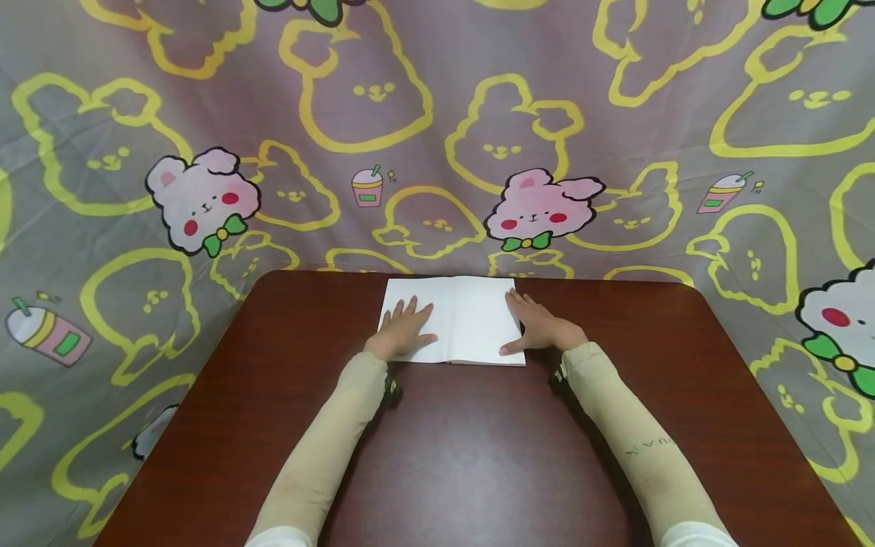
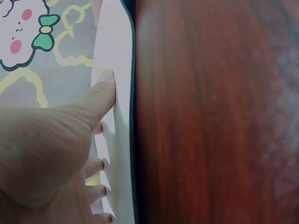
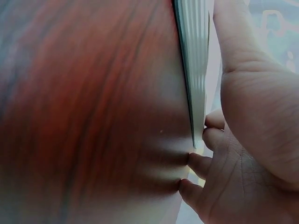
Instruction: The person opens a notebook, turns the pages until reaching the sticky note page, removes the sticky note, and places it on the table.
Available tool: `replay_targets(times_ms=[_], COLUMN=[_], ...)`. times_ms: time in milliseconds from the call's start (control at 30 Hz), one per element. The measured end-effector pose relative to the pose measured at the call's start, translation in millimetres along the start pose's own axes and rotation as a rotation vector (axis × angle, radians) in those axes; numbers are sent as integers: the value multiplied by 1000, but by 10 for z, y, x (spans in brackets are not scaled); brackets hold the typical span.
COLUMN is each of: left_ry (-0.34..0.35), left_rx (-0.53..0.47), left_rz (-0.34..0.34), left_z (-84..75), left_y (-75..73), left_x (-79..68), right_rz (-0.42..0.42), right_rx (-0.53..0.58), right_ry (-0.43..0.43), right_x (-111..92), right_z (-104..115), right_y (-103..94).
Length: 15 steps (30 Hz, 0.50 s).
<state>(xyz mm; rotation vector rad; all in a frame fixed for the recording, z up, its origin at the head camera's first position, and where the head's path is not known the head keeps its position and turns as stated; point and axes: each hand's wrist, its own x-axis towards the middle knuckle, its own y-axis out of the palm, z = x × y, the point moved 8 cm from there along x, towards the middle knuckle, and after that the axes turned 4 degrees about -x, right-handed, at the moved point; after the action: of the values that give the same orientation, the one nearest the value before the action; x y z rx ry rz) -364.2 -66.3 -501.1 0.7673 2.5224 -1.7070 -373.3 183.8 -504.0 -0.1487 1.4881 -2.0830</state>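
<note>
An open book [image 1: 478, 315] with blank white pages lies flat near the table's far edge. Fingers spread, my left hand [image 1: 402, 332] rests on the left page. In the left wrist view its thumb [image 2: 99, 95] lies straight on the paper, above the book's dark cover edge. My right hand [image 1: 543, 325] lies over the right edge of the book, thumb and fingers apart. The right wrist view shows the stacked page edges [image 3: 194, 56] above a dark cover. There, two fingertips [image 3: 191, 189] touch the table beside the book's corner, and others are at the page edge.
The dark reddish-brown table [image 1: 444, 456] extends in front of the book and to both sides. Behind it hangs a grey curtain [image 1: 424, 91] printed with yellow outlines and cartoon rabbits. Each wrist carries a small dark device, such as the one under the left sleeve [image 1: 362, 380].
</note>
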Motion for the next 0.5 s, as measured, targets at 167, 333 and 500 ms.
replay_targets(times_ms=[167, 333, 500], left_ry=[69, 179, 236], left_rx=[20, 59, 78], left_rz=[-27, -60, -94], left_z=[-50, -147, -295], left_y=[-5, 32, 44], left_x=[-29, -38, -47], right_rz=[10, 14, 12], right_rx=[-20, 6, 5], right_ry=[2, 4, 9], right_x=[6, -21, -33], right_z=[-11, 15, 23], right_y=[7, 1, -11])
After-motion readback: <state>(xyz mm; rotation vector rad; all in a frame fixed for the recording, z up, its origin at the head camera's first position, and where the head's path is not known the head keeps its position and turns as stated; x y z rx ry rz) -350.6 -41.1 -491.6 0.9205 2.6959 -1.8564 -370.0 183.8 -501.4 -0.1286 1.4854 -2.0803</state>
